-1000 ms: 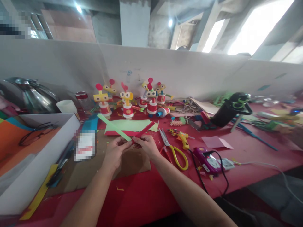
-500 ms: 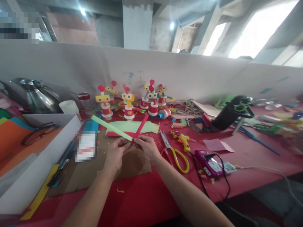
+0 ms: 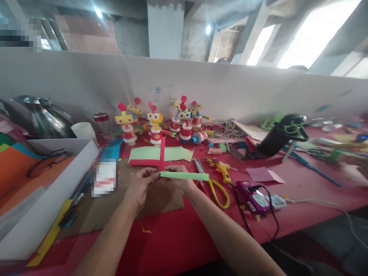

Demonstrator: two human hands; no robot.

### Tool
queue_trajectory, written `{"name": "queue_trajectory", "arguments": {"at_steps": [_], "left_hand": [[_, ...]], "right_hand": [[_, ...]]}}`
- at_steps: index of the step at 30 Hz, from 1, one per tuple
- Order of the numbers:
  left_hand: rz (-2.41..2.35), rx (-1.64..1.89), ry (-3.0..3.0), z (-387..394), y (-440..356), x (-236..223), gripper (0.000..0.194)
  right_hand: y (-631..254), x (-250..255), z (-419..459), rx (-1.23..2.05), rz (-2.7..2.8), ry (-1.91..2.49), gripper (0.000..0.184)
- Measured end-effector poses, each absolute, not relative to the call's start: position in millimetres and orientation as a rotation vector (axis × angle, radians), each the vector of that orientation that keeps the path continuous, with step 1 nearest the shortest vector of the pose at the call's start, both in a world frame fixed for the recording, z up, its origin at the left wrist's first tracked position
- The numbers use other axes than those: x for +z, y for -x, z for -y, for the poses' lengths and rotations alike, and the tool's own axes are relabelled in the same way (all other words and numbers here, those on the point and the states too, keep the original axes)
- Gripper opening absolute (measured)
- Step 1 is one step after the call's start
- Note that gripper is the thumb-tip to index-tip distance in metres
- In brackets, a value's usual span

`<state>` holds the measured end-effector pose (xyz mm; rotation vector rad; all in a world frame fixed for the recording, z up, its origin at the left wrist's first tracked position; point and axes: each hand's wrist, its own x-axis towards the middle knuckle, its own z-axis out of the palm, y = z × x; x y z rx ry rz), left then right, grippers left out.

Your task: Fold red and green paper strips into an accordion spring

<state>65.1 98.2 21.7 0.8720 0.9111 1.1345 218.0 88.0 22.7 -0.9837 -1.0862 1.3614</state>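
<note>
Two paper strips meet between my hands, above a brown cardboard sheet [image 3: 161, 199]. The light green strip [image 3: 186, 176] lies crosswise to the right, over my right hand. A red strip [image 3: 162, 151] points away from me. My left hand [image 3: 142, 184] pinches the joined end of the strips. With its fingers closed at the same joint, my right hand [image 3: 179, 178] is partly hidden behind the green strip. Beyond them lies a sheet of light green paper [image 3: 146, 154] with a red paper edge [image 3: 140, 162] in front. Scissors with yellow and red handles [image 3: 218, 195] rest to the right.
Several paper-cup figures [image 3: 130, 134] stand at the back. A yellow glue gun [image 3: 224, 170] and a purple power strip [image 3: 254, 197] with cables lie right. At left are a white box [image 3: 57, 203] holding coloured paper and a steel jug [image 3: 48, 119]. A black holder [image 3: 271, 138] leans far right.
The green strip has swung from pointing up-left to lying across to the right, folded over the joint. The red strip now points straighter away. Both hands stay in about the same place.
</note>
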Motion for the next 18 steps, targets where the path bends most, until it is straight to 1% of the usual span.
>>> {"name": "queue_trajectory", "arguments": {"at_steps": [4, 7, 12, 15, 18], "left_hand": [[-0.89, 1.172, -0.888, -97.9, -66.0, 25.4, 0.032], [-0.882, 1.23, -0.824, -97.7, -68.5, 26.5, 0.035], [-0.884, 1.357, -0.724, -94.2, -75.5, 27.2, 0.036], [-0.852, 1.347, -0.69, -91.9, -79.2, 28.8, 0.037], [-0.852, 1.271, -0.64, -92.7, -78.1, 30.3, 0.038]], "right_hand": [[-218.3, 22.0, -89.1, 1.317, 1.239, 0.95, 0.02], [-216.4, 23.1, -86.8, 1.289, 1.208, 0.933, 0.02], [-210.3, 26.4, -80.2, 1.252, 1.081, 0.883, 0.029], [-207.4, 25.5, -79.5, 1.178, 1.04, 0.911, 0.02], [-206.0, 23.4, -80.1, 1.141, 1.031, 0.969, 0.017]]}}
